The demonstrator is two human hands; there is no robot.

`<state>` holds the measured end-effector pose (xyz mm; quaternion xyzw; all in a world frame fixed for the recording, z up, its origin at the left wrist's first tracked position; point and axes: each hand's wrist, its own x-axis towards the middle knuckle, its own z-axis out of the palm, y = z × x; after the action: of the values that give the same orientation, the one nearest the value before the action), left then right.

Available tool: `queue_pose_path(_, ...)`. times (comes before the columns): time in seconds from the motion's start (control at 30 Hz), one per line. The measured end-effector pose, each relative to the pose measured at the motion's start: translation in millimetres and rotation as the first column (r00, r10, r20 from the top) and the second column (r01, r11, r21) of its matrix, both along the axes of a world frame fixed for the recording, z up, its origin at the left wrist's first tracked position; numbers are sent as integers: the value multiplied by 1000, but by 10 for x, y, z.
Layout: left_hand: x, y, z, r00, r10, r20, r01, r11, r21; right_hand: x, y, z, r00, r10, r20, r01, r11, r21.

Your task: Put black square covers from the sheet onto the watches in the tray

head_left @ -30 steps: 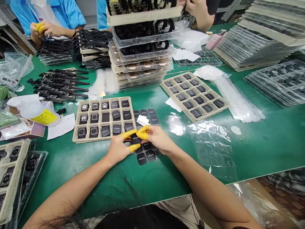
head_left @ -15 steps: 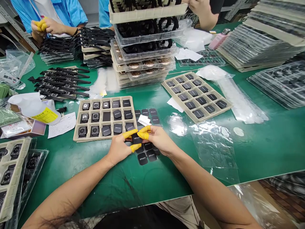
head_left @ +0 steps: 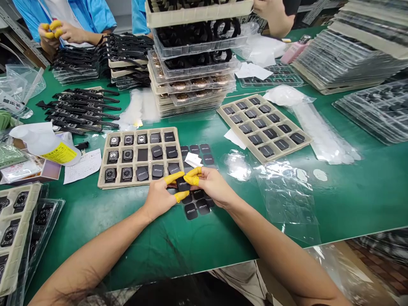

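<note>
Between my two hands is a black watch case (head_left: 182,184) with a white logo on its upper face. My left hand (head_left: 161,195), in yellow finger cots, grips its left side and lower edge. The thumb and forefinger of my right hand (head_left: 212,185) pinch its right upper corner. Underneath lies a clear sheet of black logo stickers (head_left: 196,210), partly hidden by my hands. Just left and behind, a beige tray (head_left: 119,185) holds watch cases, some with the round sensor showing, others with a black logo face. A white paper scrap (head_left: 193,160) rests on the sticker sheet.
At right lies a second tray of black watch cases (head_left: 264,158). Tall stacked trays (head_left: 197,51) stand behind. A white bottle (head_left: 47,142) and strapped watches (head_left: 81,110) are at left. Clear plastic bags (head_left: 287,204) lie right of my hands. Co-workers' hands (head_left: 68,33) show across the table.
My hands keep the same grip on the watch case, with almost no movement. The view has shifted very slightly. Across the table, the co-worker's fingers have moved a little.
</note>
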<state>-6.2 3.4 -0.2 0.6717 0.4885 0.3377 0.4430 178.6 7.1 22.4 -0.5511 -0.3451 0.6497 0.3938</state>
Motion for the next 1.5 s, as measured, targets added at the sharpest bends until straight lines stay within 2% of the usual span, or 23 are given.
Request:
queue_pose_path(0.9,3,10,-30,1000,4,-5,-3,1000,20,7,5,-52,998,40,56,-42,998,39)
queue_pose_path(1.0,2,11,-38,1000,9,0,-9,1000,20,24,-3,-68,992,60,111,-69,994,82)
queue_pose_path(1.1,2,14,-34,1000,5,29,-4,1000,-8,58,-11,-62,971,49,232,-83,987,140)
queue_pose_path(1.2,-7,27,-42,997,-13,81,18,998,-57,72,-17,-35,938,114,326,-180,968,178)
queue_pose_path(1.27,-17,39,-60,992,-28,123,39,996,-86,55,-26,-21,923,160,349,-239,952,194)
queue_pose_path(1.4,-21,55,-78,983,-14,183,37,991,-128,4,-44,-13,924,122,362,-213,951,222)
queue_pose_path(1.5,-8,52,-25,986,27,162,-4,990,-142,-7,-48,-2,921,131,367,-237,936,261)
